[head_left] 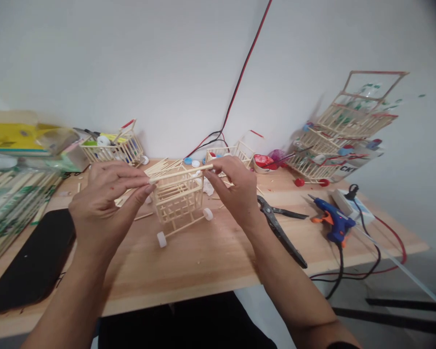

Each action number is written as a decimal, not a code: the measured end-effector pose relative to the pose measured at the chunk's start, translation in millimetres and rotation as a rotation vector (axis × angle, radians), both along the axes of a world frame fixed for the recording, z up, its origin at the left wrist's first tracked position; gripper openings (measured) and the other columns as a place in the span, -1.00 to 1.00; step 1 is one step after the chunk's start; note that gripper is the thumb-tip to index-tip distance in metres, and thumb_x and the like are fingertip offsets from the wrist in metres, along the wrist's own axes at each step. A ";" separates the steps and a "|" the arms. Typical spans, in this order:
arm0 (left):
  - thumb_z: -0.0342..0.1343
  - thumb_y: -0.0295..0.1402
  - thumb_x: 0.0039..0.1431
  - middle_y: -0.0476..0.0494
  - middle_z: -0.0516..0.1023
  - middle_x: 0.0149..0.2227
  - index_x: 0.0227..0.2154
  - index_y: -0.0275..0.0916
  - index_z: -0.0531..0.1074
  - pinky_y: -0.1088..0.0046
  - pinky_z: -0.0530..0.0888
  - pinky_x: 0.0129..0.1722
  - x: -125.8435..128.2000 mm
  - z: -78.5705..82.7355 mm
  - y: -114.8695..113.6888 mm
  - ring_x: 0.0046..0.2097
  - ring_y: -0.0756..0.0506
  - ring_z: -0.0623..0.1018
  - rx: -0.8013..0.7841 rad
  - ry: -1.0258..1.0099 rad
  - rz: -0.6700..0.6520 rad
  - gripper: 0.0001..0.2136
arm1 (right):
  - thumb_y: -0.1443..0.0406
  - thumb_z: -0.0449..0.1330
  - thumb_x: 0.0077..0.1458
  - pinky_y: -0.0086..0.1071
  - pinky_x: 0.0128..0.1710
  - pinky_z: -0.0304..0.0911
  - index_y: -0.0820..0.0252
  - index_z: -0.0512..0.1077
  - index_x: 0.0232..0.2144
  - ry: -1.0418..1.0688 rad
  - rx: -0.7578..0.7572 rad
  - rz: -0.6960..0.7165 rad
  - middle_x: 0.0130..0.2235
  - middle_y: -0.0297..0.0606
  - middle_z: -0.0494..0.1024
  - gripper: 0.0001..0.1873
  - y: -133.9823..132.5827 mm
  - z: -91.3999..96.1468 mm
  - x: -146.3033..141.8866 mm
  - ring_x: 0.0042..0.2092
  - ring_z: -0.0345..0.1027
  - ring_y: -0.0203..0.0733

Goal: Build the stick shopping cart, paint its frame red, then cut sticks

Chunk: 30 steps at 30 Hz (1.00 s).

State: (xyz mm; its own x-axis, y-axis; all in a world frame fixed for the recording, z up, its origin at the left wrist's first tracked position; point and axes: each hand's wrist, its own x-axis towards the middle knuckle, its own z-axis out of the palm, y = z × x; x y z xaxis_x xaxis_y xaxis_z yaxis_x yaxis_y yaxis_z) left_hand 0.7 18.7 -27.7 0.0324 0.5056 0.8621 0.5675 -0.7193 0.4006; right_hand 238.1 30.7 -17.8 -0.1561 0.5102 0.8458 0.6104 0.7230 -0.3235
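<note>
A small cart made of thin wooden sticks (178, 198) stands on the table in front of me, with white round wheels at its lower near side. Across its top runs a wooden stick (181, 173), pinched at both ends. My left hand (107, 203) closes thumb and fingers on the stick's left end. At the right end, my right hand (234, 189) grips it between thumb and fingers. Whether the stick touches the cart's top rail I cannot tell. Loose cut sticks (162, 167) lie behind the cart, partly hidden by it and my left hand.
Pliers (279, 228) and a blue glue gun (332, 218) with cables lie to the right. Stacked stick carts (341, 126) stand at back right, another cart (118, 145) at back left. Bagged sticks (14, 208) and a black flat object (32, 261) are left.
</note>
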 end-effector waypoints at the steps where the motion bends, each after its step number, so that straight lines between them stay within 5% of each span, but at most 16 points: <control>1: 0.30 -0.42 0.11 0.00 0.63 -0.28 -0.35 -0.05 0.59 0.09 0.48 -0.01 0.0 0.1 -0.2 -0.11 -0.15 0.56 -0.001 0.005 -0.002 -0.90 | 0.30 0.17 0.26 -0.28 -0.17 0.27 0.12 0.47 -0.33 -0.001 0.000 -0.005 -0.34 -0.29 0.56 -0.89 -0.1 -0.2 -0.1 -0.26 0.40 -0.21; 12: 0.25 -0.46 0.15 -0.02 0.63 -0.25 -0.27 -0.03 0.62 0.14 0.46 -0.01 1.5 5.7 -4.6 -0.12 -0.15 0.56 -0.010 0.008 -0.030 -0.84 | 0.29 0.18 0.26 -0.29 -0.19 0.27 0.12 0.48 -0.36 -0.003 -0.004 -0.058 -0.37 -0.28 0.56 -0.87 0.0 -2.2 -0.8 -0.29 0.39 -0.21; 17: 0.20 -0.42 0.20 -0.04 0.65 -0.20 -0.21 -0.05 0.63 0.17 0.47 0.02 2.3 4.8 -9.9 -0.10 -0.15 0.58 -0.129 -0.098 0.006 -0.83 | 0.31 0.18 0.25 -0.29 -0.18 0.28 0.12 0.48 -0.36 -0.013 0.005 -0.068 -0.36 -0.27 0.58 -0.87 -0.6 -1.9 -0.4 -0.26 0.42 -0.18; 23: 0.30 -0.29 0.10 -0.08 0.67 -0.19 -0.20 -0.13 0.64 0.29 0.50 -0.10 1.0 -5.8 -23.7 -0.18 -0.11 0.58 -0.450 -0.339 0.011 -0.80 | 0.33 0.19 0.25 -0.28 -0.18 0.27 0.13 0.46 -0.36 -0.014 0.023 -0.065 -0.36 -0.26 0.58 -0.89 -2.2 -1.9 -0.6 -0.25 0.40 -0.16; 30: 0.29 -0.26 0.09 -0.08 0.65 -0.21 -0.30 -0.14 0.62 0.35 0.46 -0.21 8.3 -16.6 -33.9 -0.24 -0.07 0.54 -0.439 -0.295 0.023 -0.87 | 0.33 0.20 0.24 -0.29 -0.20 0.26 0.12 0.45 -0.36 -0.006 0.017 -0.059 -0.34 -0.27 0.58 -0.90 -1.7 -3.2 -0.6 -0.26 0.40 -0.17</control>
